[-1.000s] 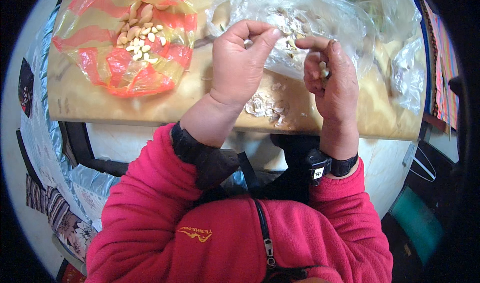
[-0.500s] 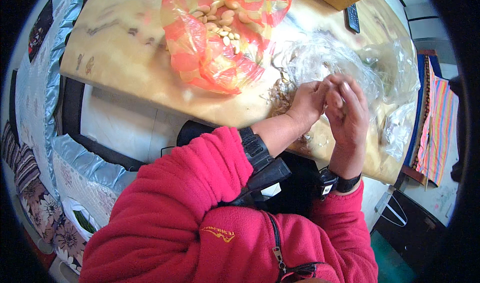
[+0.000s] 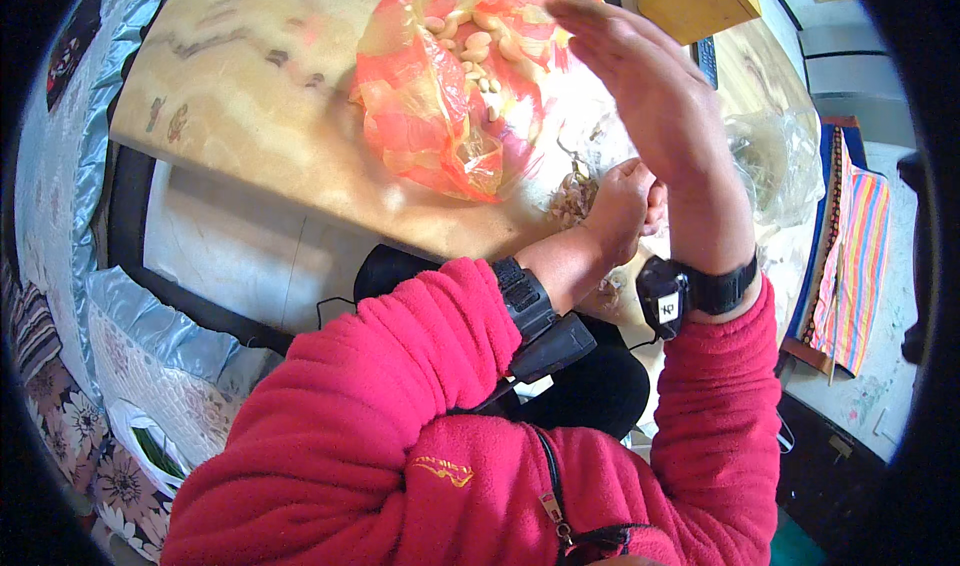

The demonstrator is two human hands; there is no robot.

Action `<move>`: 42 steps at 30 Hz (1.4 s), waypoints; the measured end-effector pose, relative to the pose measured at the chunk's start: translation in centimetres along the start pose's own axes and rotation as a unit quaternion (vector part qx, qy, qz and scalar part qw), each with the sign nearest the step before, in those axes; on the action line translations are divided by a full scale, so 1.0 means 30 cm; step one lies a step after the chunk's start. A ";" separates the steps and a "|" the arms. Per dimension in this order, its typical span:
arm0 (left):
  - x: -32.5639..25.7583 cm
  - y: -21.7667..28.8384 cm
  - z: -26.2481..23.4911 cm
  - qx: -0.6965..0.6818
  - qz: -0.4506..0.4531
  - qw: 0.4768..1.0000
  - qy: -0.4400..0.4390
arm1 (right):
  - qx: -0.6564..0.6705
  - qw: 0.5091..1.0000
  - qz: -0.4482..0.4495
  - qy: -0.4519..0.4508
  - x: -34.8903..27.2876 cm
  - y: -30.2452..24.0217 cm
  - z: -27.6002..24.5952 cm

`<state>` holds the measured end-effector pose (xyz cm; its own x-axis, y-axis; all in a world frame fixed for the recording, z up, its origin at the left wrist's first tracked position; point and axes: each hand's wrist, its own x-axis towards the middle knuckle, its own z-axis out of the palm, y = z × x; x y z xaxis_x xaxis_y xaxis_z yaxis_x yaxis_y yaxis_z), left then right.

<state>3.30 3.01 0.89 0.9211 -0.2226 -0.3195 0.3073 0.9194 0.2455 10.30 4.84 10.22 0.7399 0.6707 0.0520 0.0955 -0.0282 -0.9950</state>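
A red and yellow translucent plastic bag (image 3: 405, 131) lies spread on the table, with several pale peeled garlic cloves (image 3: 478, 51) inside it. My right hand (image 3: 650, 96) stretches out over the bag's right edge, its fingers extended; nothing shows in them from this side. Closer to me, my left hand (image 3: 628, 204) is closed, and whatever it may grip is hidden. Beside its knuckles sits a small heap of papery garlic skins (image 3: 572, 198) on the tabletop.
The marbled table (image 3: 225, 86) spans the far side. A clear plastic bag (image 3: 775, 156) lies right of my right wrist. At the back right are a yellow box (image 3: 700, 4) and a dark remote control (image 3: 706, 61). A striped cloth (image 3: 857, 256) lies beyond the right edge.
My right hand has parted from the left and swung up and away, toward the garlic bag. The left hand stays near the skins, closed. The view has shifted slightly.
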 end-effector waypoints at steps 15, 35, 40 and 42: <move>-0.017 0.039 0.058 -0.182 0.006 0.973 -0.139 | -0.188 0.926 -0.054 0.323 -0.516 0.119 -0.146; 0.023 -0.036 0.073 0.135 0.019 0.991 -0.011 | -0.191 0.919 -0.048 0.342 -0.600 0.118 -0.231; -0.003 -0.024 0.073 0.209 -0.032 0.975 -0.066 | -0.260 0.913 -0.054 0.310 -0.590 0.137 -0.249; -0.006 -0.010 0.075 0.233 -0.020 0.971 -0.050 | -0.259 0.918 -0.065 0.294 -0.588 0.143 -0.246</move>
<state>3.57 2.06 2.93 0.9173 -0.3079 -0.2523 0.3973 0.6672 0.6301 2.56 -12.58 5.66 0.9163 0.1821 0.3567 0.4005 -0.4275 -0.8105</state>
